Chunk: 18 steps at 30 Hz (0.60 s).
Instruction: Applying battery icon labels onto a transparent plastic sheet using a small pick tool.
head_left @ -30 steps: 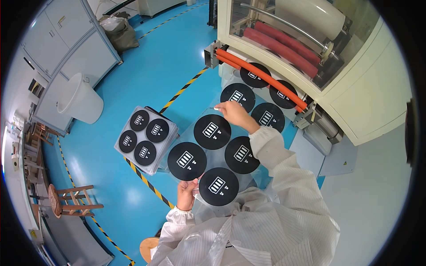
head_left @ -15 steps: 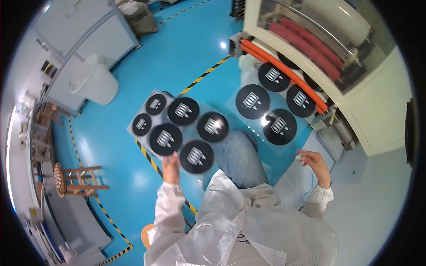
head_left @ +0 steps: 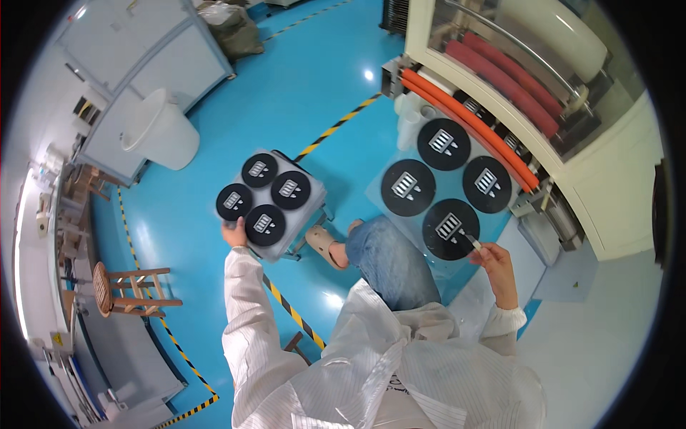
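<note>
My left hand (head_left: 234,233) is closed on the near-left edge of a clear plastic sheet (head_left: 267,203) bearing several black discs with white printed marks. That sheet lies on a low pile on a stand to my left. Between the fingertips of my right hand (head_left: 498,270) is a small white tool (head_left: 474,244) with a dark tip; its exact kind is too small to tell. The tip is at the lower edge of a black disc (head_left: 451,229) on the clear film (head_left: 426,157) that comes from the machine.
On the right stands a cream machine (head_left: 607,179) with an orange roller (head_left: 471,129) and red rollers behind a window. A white bin (head_left: 163,132) and a wooden stool (head_left: 132,289) are to the left. My knee (head_left: 391,261) is between the pile and the film.
My left hand has moved left and down with the disc sheet, which now lies squarely on the pile. The right hand has brought the small white tool up to the film; more film discs show.
</note>
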Available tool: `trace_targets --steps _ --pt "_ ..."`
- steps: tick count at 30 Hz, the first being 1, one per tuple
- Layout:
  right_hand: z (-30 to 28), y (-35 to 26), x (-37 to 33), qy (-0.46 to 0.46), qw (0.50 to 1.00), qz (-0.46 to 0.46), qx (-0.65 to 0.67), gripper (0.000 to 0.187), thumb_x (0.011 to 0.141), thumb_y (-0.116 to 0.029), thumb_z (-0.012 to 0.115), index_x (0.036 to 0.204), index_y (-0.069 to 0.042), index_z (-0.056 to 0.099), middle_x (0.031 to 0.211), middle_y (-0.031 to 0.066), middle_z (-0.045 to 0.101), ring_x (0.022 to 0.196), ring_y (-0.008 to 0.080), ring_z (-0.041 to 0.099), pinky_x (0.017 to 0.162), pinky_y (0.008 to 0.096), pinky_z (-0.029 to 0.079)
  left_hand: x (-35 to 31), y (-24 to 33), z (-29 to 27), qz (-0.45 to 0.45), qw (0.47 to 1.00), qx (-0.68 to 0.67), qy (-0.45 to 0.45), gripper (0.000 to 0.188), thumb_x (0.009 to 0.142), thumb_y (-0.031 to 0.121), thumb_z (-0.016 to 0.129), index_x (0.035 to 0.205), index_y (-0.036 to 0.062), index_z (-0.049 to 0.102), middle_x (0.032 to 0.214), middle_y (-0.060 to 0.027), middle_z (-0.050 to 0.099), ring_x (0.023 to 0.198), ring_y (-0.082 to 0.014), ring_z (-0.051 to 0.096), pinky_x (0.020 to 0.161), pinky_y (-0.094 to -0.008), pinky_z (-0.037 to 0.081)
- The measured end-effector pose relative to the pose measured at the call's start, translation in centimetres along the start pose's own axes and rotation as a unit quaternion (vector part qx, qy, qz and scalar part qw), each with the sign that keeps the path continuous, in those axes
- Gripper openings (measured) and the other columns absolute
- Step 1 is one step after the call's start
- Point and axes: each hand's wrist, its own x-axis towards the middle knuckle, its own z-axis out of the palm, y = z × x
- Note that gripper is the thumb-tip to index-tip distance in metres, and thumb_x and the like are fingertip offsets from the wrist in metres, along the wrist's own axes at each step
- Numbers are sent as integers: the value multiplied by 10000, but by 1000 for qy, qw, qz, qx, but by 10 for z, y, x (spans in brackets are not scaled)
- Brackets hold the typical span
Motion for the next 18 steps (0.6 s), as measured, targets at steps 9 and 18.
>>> trace_targets --steps 9,18 --pt "26 -64 -8 -27 995 57 74 215 913 -191 547 943 19 581 828 88 624 713 196 646 642 279 516 -9 13 9 -6 889 455 49 851 692 357 771 1291 -92 365 1102 -258 557 1030 -424 530 963 -454 389" --pt "20 -91 -18 -113 976 83 166 193 922 -191 541 948 -3 579 757 75 622 678 198 658 580 257 514 -311 360 24 106 764 -210 -600 736 664 177 792 1283 -13 443 1279 -168 501 1176 -282 475 1004 -372 346"
